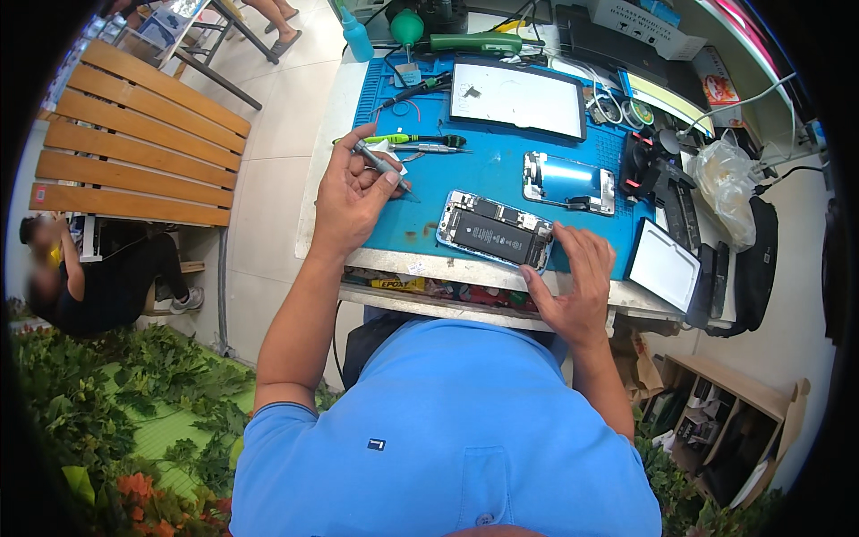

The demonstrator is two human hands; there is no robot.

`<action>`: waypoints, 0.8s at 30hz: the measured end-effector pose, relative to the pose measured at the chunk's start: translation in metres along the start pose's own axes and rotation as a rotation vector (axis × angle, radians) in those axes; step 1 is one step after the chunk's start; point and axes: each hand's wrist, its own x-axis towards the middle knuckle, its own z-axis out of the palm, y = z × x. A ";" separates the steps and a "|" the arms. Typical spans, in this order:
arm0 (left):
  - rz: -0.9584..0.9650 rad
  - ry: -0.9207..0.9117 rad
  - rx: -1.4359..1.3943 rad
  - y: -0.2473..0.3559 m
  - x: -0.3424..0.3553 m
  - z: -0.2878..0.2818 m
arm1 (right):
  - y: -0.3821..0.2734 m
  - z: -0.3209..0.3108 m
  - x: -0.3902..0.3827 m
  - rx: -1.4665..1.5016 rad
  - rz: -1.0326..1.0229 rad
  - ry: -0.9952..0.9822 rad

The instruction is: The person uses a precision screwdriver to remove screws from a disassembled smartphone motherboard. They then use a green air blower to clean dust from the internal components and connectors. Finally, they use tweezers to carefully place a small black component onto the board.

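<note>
My left hand (pixel 356 192) is closed around a slim grey precision screwdriver (pixel 383 163), its tip pointing down to the right above the blue mat (pixel 403 228). An opened smartphone (pixel 495 231) lies on the mat near the front edge, its black battery and circuit board exposed. At its right end, my right hand (pixel 577 273) grips the phone's edge between thumb and fingers. Beyond the phone rests a detached phone screen (pixel 569 183), its shiny metallic back facing up. A green-handled brush (pixel 403 139) and another slim metal screwdriver (pixel 429 149) lie just past my left hand.
A white-surfaced tray with a black rim (pixel 516 100) lies at the back of the mat. A green air blower (pixel 407 29) and a blue bottle (pixel 356 38) stand behind. To the right are a black clamp stand (pixel 651 157), a plastic bag (pixel 725 192) and a white-and-black tray (pixel 664 267).
</note>
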 end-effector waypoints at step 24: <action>-0.011 0.028 0.079 -0.002 0.006 0.004 | 0.002 -0.005 0.002 0.114 0.081 0.092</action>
